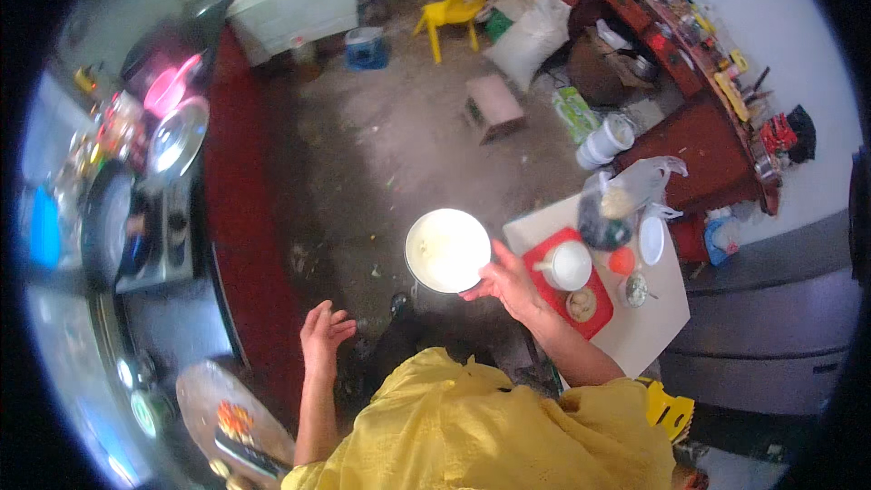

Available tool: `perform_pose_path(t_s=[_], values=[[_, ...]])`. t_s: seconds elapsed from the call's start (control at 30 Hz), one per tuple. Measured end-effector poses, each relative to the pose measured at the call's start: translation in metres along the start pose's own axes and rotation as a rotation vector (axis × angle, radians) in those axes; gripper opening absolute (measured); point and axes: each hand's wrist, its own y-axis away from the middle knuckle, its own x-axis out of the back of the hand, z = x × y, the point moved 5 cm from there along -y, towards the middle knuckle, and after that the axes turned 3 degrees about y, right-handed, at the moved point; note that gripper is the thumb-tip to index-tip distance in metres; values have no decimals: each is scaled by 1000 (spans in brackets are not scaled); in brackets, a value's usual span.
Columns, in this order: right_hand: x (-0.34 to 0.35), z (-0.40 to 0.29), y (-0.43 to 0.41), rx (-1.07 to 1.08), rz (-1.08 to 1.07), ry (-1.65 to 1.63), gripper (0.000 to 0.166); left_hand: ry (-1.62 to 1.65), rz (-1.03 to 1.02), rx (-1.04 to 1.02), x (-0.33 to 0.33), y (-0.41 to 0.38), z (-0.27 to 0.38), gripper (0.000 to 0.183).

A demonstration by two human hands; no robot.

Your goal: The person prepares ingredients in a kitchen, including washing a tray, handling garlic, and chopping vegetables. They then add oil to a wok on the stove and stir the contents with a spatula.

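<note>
My right hand [507, 284] grips the rim of a white bowl [447, 250] and holds it out over the floor. Pale contents or residue show inside the bowl, but glare hides the detail. To the left, my left hand [326, 328] hangs in the air with its fingers apart and nothing in them. Below it lies a round cutting board [204, 395] bearing chopped orange and pale food [235, 418] and a cleaver or broad knife [248, 452]. Right of my right hand, a red tray [599, 316] carries a white cup or bowl [570, 265] and a small dish [581, 304].
The tray rests on a pale table [656, 330], with plastic bags [643, 180] and a jar with a spoon [637, 289]. At left are a gas stove [173, 235], a wok [105, 231] and a glass lid [178, 136]. A box-like stool [495, 105] and yellow chair [452, 11] stand on the floor.
</note>
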Motion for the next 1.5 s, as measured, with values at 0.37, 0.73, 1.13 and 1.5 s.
perform_pose_path(t_s=[0.37, 0.73, 1.13, 1.5], values=[[135, -86, -121, 115, 403, -305, 61, -332, -518, -70, -296, -198, 94, 20], [268, -140, -173, 302, 876, -456, 64, -599, -836, 215, -508, -279, 64, 33], [449, -259, -214, 563, 1243, -618, 45, -663, -1232, 456, -746, -383, 67, 57], [693, -428, -269, 808, 1333, -594, 41, -773, -1293, 269, -974, -435, 83, 39]])
